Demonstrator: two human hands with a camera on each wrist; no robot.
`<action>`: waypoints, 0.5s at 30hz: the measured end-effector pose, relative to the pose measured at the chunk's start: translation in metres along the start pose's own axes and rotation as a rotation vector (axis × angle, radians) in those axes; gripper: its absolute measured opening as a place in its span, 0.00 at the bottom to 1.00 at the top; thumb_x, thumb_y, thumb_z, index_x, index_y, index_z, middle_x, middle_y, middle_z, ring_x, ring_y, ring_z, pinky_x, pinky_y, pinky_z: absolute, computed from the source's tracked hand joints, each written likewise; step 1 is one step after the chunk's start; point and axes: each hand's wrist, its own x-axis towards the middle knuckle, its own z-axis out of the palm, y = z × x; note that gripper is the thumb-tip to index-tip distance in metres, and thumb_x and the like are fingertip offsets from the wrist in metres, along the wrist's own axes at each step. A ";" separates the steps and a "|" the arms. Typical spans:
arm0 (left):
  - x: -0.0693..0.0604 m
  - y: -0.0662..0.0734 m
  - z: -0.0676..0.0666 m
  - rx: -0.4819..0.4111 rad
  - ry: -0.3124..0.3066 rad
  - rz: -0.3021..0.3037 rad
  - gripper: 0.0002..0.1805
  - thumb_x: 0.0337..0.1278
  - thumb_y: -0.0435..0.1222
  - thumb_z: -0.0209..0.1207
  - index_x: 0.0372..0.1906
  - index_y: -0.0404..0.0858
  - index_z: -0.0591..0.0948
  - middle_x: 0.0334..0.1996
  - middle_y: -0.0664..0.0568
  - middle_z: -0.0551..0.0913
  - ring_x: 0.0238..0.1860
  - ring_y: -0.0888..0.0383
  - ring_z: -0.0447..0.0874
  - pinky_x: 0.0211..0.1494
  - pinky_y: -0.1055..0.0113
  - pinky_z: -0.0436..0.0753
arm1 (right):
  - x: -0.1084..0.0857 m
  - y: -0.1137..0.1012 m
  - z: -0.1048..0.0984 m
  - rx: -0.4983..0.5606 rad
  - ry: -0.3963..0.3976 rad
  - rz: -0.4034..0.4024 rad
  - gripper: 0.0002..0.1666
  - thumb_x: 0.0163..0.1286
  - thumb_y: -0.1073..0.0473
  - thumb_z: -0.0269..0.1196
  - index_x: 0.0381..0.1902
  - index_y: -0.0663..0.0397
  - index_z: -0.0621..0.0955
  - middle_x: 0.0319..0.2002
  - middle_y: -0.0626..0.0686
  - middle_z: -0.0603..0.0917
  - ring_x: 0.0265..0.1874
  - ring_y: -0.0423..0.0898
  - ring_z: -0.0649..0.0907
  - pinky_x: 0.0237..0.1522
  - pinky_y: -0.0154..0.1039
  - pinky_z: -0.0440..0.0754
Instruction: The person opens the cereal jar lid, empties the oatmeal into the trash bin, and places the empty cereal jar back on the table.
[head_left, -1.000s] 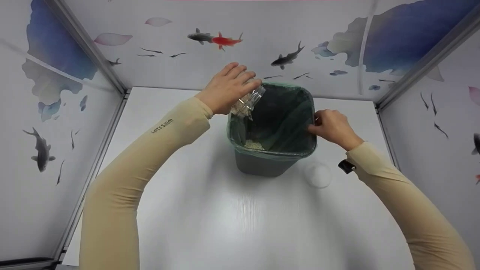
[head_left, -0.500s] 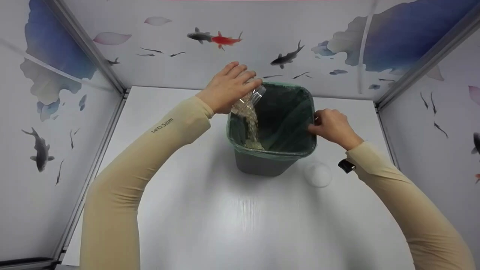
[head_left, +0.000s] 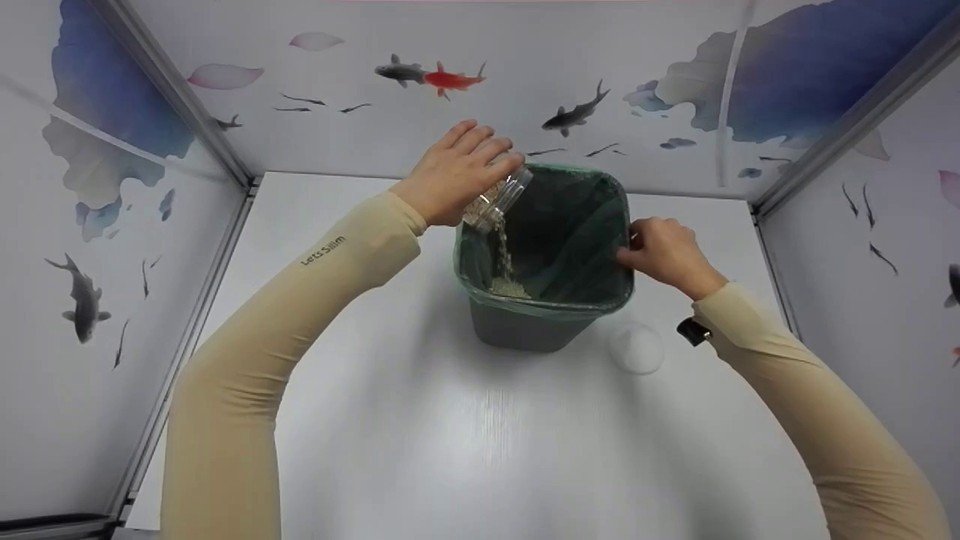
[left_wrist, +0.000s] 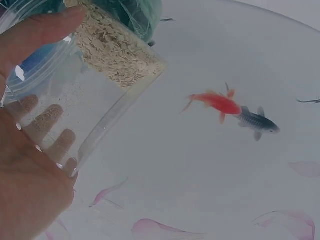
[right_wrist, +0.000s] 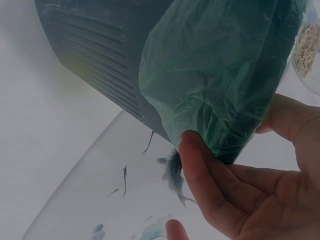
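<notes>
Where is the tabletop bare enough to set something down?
Bare: the near tabletop between the sleeves, in front of the bin and clear lid; also the far-left corner, behind the left sleeve. Crowded: the bin's mouth, with left hand and jar above, right hand at its edge.

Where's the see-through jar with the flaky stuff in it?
In the head view, the clear jar is in the left hand, tipped over the left side of the green-lined bin.
</notes>
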 end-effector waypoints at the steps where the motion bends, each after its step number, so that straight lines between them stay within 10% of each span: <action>1: 0.000 0.000 0.000 0.002 0.000 0.000 0.44 0.45 0.32 0.68 0.70 0.41 0.62 0.67 0.43 0.64 0.69 0.43 0.56 0.73 0.53 0.45 | 0.000 0.000 0.000 0.000 0.001 -0.001 0.13 0.59 0.59 0.63 0.30 0.69 0.82 0.28 0.63 0.85 0.29 0.59 0.84 0.31 0.59 0.78; 15: 0.001 0.002 -0.001 0.022 0.012 0.012 0.47 0.39 0.34 0.72 0.69 0.42 0.63 0.66 0.43 0.65 0.68 0.43 0.57 0.74 0.54 0.45 | 0.000 0.000 0.000 0.001 -0.031 0.039 0.13 0.59 0.60 0.60 0.32 0.68 0.82 0.28 0.62 0.85 0.29 0.58 0.83 0.31 0.59 0.77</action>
